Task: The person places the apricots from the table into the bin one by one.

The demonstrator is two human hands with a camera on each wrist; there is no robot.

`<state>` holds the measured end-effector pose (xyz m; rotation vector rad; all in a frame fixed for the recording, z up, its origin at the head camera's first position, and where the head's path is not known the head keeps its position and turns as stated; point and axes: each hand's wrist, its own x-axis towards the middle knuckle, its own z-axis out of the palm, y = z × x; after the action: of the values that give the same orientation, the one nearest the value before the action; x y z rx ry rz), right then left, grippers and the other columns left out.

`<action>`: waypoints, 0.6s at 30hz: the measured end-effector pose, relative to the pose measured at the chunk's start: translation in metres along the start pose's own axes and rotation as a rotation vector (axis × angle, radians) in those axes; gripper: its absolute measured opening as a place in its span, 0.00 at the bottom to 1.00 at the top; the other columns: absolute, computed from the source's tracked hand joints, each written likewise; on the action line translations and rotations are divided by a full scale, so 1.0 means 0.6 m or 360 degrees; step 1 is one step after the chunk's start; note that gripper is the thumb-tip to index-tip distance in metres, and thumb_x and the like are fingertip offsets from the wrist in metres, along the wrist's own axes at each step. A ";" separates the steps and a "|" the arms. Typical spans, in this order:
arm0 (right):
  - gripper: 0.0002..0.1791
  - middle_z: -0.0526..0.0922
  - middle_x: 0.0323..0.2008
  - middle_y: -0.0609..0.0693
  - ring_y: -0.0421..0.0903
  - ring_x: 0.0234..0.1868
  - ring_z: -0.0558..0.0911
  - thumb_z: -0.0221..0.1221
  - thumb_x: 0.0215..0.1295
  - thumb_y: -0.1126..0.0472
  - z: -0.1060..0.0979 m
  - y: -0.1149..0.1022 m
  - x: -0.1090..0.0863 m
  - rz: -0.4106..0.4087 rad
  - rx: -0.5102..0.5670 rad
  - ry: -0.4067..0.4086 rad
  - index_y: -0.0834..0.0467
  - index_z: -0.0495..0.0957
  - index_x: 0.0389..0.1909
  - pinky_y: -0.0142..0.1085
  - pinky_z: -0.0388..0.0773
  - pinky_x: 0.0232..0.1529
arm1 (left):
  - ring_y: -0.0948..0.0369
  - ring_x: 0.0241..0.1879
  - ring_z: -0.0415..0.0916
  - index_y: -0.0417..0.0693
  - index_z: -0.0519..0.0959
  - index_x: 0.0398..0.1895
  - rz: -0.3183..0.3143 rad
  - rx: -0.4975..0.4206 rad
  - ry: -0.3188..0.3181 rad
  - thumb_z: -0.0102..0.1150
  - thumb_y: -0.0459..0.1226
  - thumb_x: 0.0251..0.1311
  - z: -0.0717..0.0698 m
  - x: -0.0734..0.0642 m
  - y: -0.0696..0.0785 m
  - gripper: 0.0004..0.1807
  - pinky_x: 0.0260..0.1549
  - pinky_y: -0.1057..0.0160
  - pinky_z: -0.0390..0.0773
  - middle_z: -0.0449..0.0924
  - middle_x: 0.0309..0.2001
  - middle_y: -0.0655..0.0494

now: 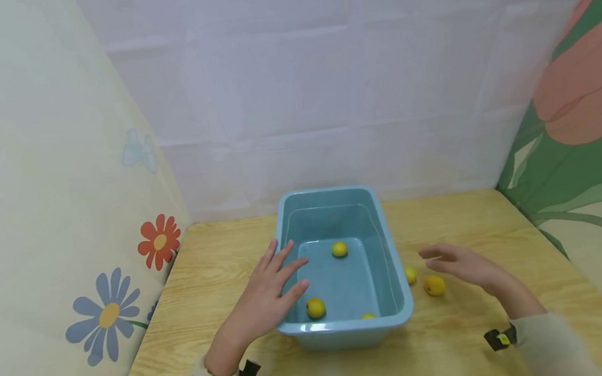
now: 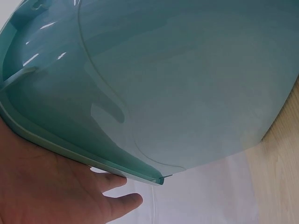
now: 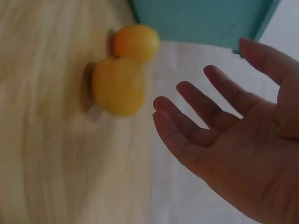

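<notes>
My left hand [image 1: 268, 296] lies over the left rim of a blue plastic tub [image 1: 400, 262], fingers spread and straight. In the left wrist view its palm runs along the tub's rim [image 2: 84, 161]. My right hand [image 1: 463, 264] is above the table to the right of the tub, holding nothing, its fingers loosely bent in the right wrist view. Just below and left of it sit two yellow-orange round fruits: the nearer fruit [image 1: 434, 285] and a second fruit [image 1: 411, 275] close to the tub's wall. Inside the tub are three more fruits, including one fruit [image 1: 339, 249] toward the back and another [image 1: 316, 308] near the front left.
The wooden table [image 1: 223, 262] carries the tub near its middle. A white cloth wall [image 1: 275, 97] stands behind it. Flower-painted panels flank both sides, the left panel [image 1: 48, 197] pale and the right panel [image 1: 589, 164] green and pink.
</notes>
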<state>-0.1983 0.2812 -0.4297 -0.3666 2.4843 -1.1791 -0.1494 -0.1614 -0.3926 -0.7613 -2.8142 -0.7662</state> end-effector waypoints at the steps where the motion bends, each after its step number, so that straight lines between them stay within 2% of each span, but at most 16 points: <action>1: 0.30 0.71 0.69 0.64 0.66 0.66 0.72 0.55 0.76 0.47 0.001 0.005 0.000 0.0000 -0.0032 -0.0001 0.60 0.69 0.70 0.65 0.72 0.59 | 0.43 0.80 0.34 0.57 0.74 0.70 0.0002 0.0004 -0.0003 0.46 0.58 0.75 -0.001 0.000 0.000 0.28 0.72 0.32 0.47 0.53 0.80 0.49; 9: 0.30 0.69 0.68 0.68 0.75 0.67 0.66 0.64 0.69 0.53 0.002 0.051 -0.014 -0.0176 -0.0093 -0.0051 0.60 0.71 0.68 0.65 0.70 0.61 | 0.44 0.81 0.33 0.57 0.74 0.71 -0.0006 -0.0014 -0.0014 0.46 0.57 0.75 -0.002 0.000 0.001 0.28 0.73 0.33 0.45 0.52 0.80 0.50; 13: 0.31 0.70 0.67 0.68 0.73 0.67 0.67 0.67 0.67 0.53 0.004 0.063 -0.017 -0.0192 -0.0134 -0.0053 0.60 0.72 0.67 0.65 0.71 0.60 | 0.45 0.81 0.32 0.57 0.74 0.71 -0.0011 -0.0020 -0.0017 0.46 0.58 0.75 -0.003 -0.001 0.001 0.28 0.73 0.33 0.45 0.52 0.80 0.50; 18: 0.31 0.72 0.65 0.68 0.72 0.65 0.69 0.68 0.65 0.55 0.010 0.079 -0.014 -0.0285 -0.0221 -0.0077 0.63 0.73 0.65 0.66 0.71 0.59 | 0.44 0.81 0.32 0.56 0.74 0.71 -0.0011 -0.0012 -0.0017 0.45 0.58 0.75 -0.003 0.000 0.000 0.29 0.73 0.33 0.45 0.52 0.80 0.50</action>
<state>-0.1916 0.3094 -0.4685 -0.6597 2.5407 -1.0520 -0.1491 -0.1624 -0.3909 -0.7595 -2.8267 -0.7768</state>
